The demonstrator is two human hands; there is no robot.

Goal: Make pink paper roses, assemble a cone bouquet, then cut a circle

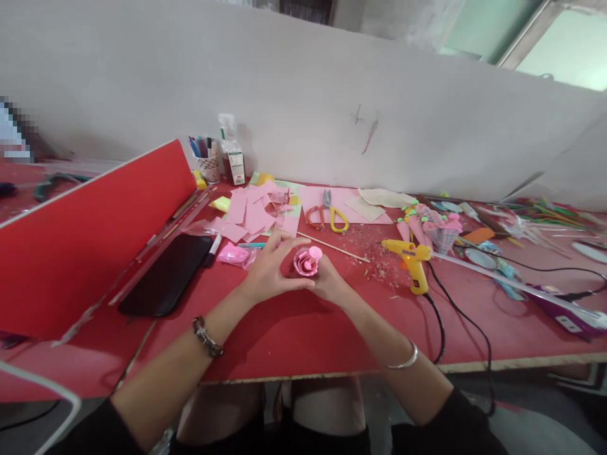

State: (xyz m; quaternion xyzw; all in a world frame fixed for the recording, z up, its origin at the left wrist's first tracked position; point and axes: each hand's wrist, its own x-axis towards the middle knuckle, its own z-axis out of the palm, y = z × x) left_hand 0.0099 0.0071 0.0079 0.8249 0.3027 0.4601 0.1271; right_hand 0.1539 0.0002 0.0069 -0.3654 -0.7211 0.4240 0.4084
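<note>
A small pink paper flower (305, 263) with a ruffled rim and a round pink piece at its top is between my two hands, above the red table. My left hand (270, 268) curves around it from the left, thumb at the near side and fingers at the far side. From the right, my right hand (328, 282) grips it low down, and its fingertips are mostly hidden behind the flower. Just beyond my hands lies a thin wooden stick (334, 247). A pink clay lump in plastic (234, 254) is left of my left hand.
A yellow glue gun (411, 260) with a black cord lies at right, near several pink cones (443, 232). Scissors (327, 213) and pink paper pieces (253, 212) are behind. At left are a black phone (165, 276), marker (213, 250) and red board (104, 234).
</note>
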